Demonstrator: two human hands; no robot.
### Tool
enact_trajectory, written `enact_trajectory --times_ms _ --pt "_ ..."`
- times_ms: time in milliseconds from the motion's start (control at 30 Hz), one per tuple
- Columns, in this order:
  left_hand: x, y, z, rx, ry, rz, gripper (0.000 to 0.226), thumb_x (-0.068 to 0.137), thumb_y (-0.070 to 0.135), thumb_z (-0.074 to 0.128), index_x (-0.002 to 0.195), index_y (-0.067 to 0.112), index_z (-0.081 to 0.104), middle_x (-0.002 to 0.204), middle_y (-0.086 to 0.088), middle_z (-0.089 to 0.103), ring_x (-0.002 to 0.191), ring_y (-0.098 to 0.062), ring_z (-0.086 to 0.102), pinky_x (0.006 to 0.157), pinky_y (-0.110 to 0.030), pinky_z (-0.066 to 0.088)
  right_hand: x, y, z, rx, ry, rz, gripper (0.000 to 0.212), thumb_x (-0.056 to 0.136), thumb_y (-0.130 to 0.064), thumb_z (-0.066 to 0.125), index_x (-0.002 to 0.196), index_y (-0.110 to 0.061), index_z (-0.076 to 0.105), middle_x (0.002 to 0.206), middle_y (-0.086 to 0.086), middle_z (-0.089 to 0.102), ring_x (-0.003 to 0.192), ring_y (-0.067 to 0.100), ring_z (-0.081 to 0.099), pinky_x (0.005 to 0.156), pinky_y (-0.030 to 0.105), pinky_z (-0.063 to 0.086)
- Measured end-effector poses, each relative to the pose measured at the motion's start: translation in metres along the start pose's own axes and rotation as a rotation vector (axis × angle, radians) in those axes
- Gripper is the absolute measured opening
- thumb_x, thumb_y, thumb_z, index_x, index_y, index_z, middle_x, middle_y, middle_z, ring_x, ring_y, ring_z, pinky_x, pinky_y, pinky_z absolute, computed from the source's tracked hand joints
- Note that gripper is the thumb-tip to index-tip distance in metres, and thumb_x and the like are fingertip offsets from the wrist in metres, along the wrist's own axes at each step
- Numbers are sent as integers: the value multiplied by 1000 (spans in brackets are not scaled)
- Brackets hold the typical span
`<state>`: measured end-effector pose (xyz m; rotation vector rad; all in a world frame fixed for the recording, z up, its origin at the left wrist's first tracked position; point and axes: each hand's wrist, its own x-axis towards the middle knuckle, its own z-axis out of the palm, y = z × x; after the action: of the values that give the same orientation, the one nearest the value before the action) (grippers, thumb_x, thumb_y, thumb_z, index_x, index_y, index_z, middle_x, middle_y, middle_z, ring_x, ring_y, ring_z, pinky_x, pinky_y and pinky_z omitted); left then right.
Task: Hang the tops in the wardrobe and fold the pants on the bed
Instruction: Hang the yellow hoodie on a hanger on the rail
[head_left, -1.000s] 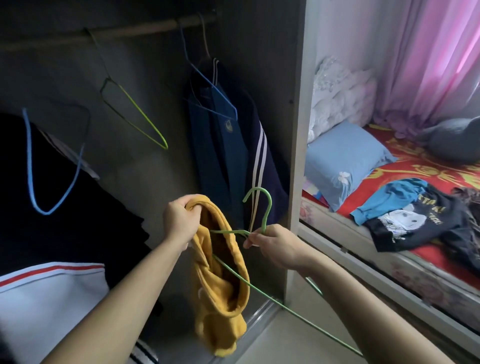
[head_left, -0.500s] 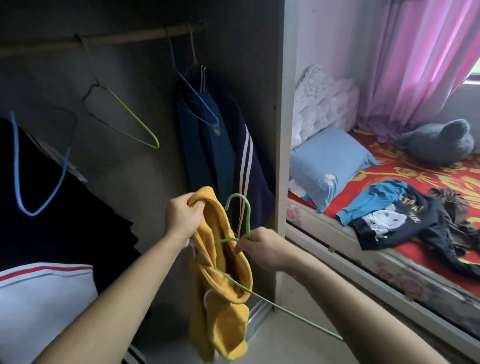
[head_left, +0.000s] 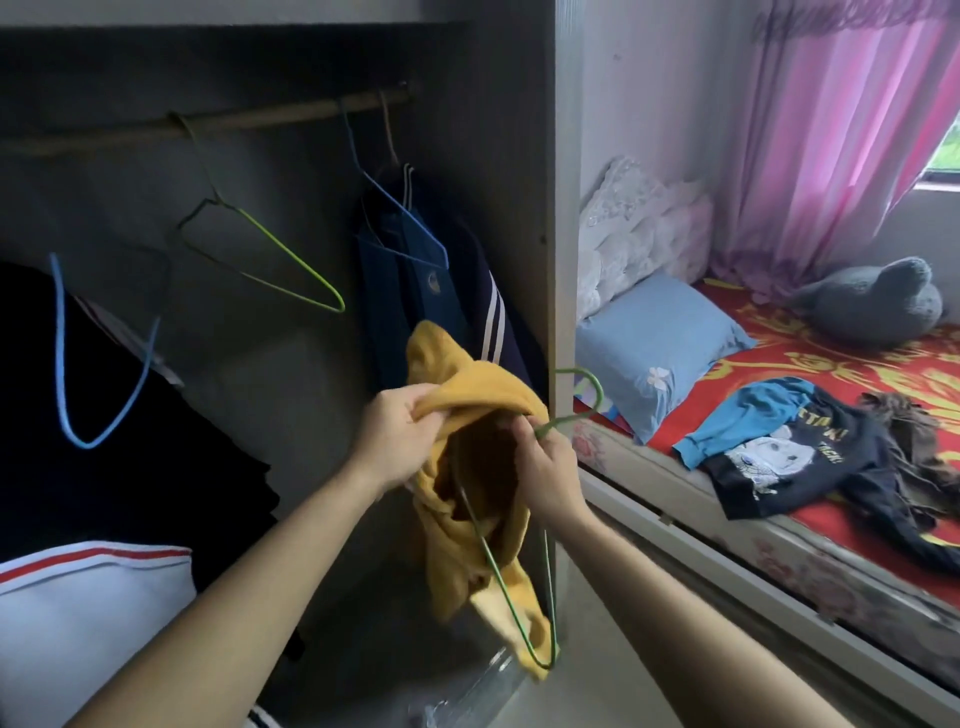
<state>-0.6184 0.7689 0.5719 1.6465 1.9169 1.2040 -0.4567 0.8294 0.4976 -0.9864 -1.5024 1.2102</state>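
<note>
Holding bent green wire hanger (head_left: 497, 571) inside soft, crumpled yellow top (head_left: 488, 387).

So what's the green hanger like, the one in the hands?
The green hanger is thin wire, green-coated by its look. Its hook sticks out to the right. The right hand pinches its neck. Its triangle hangs down inside the yellow top, one corner poking out at the bottom. The left hand holds the top open.

Two bare forearms (head_left: 260, 561), slender wrists, left hand (head_left: 395, 436) and right hand (head_left: 550, 470) bare, skin uncovered to the frame edge
</note>
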Motion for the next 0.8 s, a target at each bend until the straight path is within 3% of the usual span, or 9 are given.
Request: enact_trajectory --times_ms 100,200,300,367,433,467,533,633,800 --pt "1 10 3 106 -140 78 28 88 46 67 111 31 70 92 16 71 88 -5 67 82 -37 59 24 -23 -8 -17 -15 -3 38 104 -34 45 84 -13 69 83 1 71 82 16 68 82 42 55" --pt "12 3 -9 251 -8 114 63 86 66 55 139 33 47 121 9 49 111 -9 52 93 -31 48 30 -46 -25 15 -32 -99 37 104 -29 47 77 -17 69 64 -11 66 65 4 63 66 21 49" --pt "38 4 -28 452 175 266 64 96 52 48 152 27 28 153 -1 24 143 -18 21 109 -36 29 24 -59 -39 13 -87 -188 42 104 -20 47 65 -18 62 49 -18 56 51 -2 56 54 11 42" --pt "61 2 -40 729 142 345 63 99 46 43 154 25 22 161 -4 16 149 -22 8 117 -47 19 26 -64 -47 -6 -119 -207 46 103 -18 48 57 -21 54 44 -17 49 44 -1 49 50 12 38" --pt "79 1 -48 908 6 343 63 99 57 25 153 25 25 158 -3 28 148 -23 13 118 -51 13 30 -71 -56 -20 -144 -235 46 100 -21 52 54 -21 51 44 -12 45 43 2 44 50 17 36" --pt "85 2 -50 936 -56 337 70 95 66 14 149 27 34 147 -2 42 142 -25 26 116 -50 16 32 -75 -61 -14 -161 -259 45 97 -24 54 53 -21 52 45 -10 44 44 4 43 50 19 36" --pt "89 6 -52 852 -122 361 83 86 79 2 127 30 54 108 3 57 111 -23 47 103 -46 35 35 -81 -75 -38 -179 -318 40 91 -32 54 51 -26 55 46 -10 46 46 4 45 51 17 38" --pt "92 8 -49 658 -151 391 62 87 76 24 104 31 63 81 16 48 88 -13 47 79 -39 45 41 -78 -96 -150 -136 -395 44 101 -30 52 57 -32 59 49 -18 52 50 1 50 54 12 39" --pt "94 -2 -44 442 -130 263 47 87 64 46 110 29 69 87 17 56 91 -14 57 83 -40 49 44 -44 -118 -368 -92 -253 39 106 -36 36 86 -21 65 67 -19 59 68 -5 57 62 10 39"
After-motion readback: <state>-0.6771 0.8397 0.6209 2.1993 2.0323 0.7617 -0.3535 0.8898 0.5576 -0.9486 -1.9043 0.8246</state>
